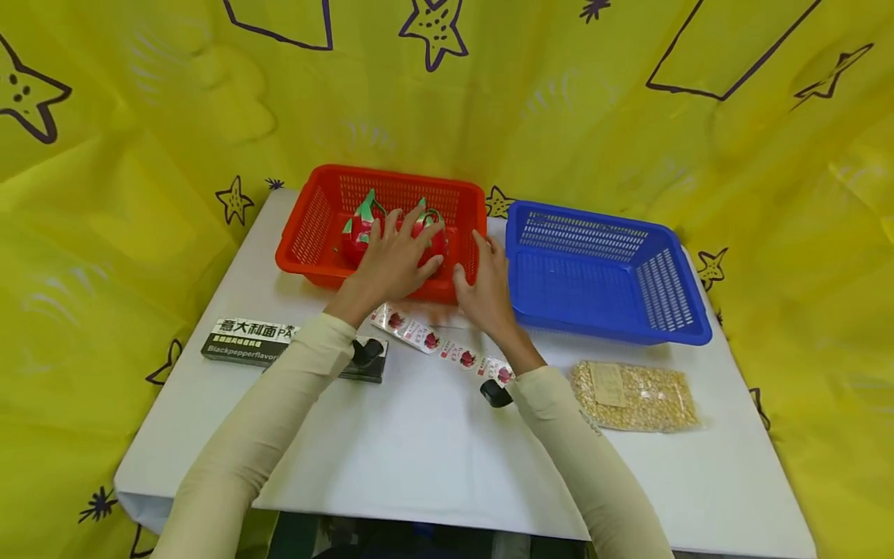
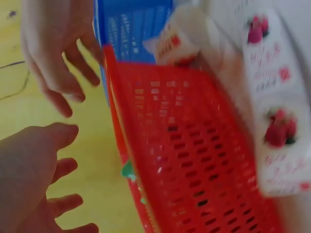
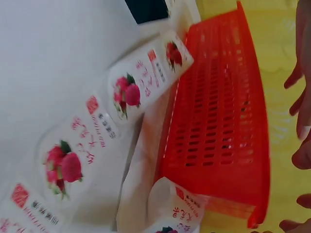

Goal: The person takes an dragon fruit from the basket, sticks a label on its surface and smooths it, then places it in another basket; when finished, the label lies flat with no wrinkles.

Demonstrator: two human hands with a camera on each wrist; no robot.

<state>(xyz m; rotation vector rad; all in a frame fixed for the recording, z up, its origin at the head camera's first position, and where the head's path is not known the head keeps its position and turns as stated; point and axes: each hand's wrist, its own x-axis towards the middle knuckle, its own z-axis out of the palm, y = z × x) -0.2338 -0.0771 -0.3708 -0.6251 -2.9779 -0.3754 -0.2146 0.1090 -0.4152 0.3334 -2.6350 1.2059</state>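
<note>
Two glossy red fruit-shaped objects with green leaf tips [image 1: 355, 237] are contained in a red perforated plastic basket [image 1: 323, 225], partly covered from sight by the left hand [image 1: 394, 260]. Over them the left hand is poised, its fingers spread well apart; nothing is seen to be gripped. The right hand [image 1: 489, 291] is held at the basket's right end, fingers likewise apart and nothing grasped; whether the rim is touched cannot be told. From this, the step in hand is judged to be the settling of the fruit inside the basket. For the next move, both hands would probably have to be lifted clear, so that the white label strip printed with pink dragon fruits [image 1: 430, 340], laid just in front of the basket, can be reached. A blue perforated plastic basket [image 1: 573, 279] is placed just beside the red one, with no contents visible.
</note>
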